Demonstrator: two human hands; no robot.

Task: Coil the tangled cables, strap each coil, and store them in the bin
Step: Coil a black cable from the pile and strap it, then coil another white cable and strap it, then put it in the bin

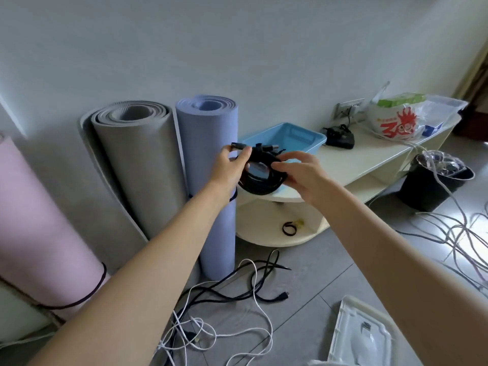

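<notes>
the coiled black cable [260, 180] hangs in the air between both hands, just in front of the light blue plastic bin [284, 136] on the cream bench [369, 157]; the left hand [232, 161] pinches its plug end, the right hand [298, 170] grips the loops; a strap seems to be round it, though blur hides it; the bin lies straight ahead and slightly right, nearer the right hand.

One camera sits on the person's head. It looks forward and down, close above both arms, toward the wall [237, 48] at 12 o'clock.
</notes>
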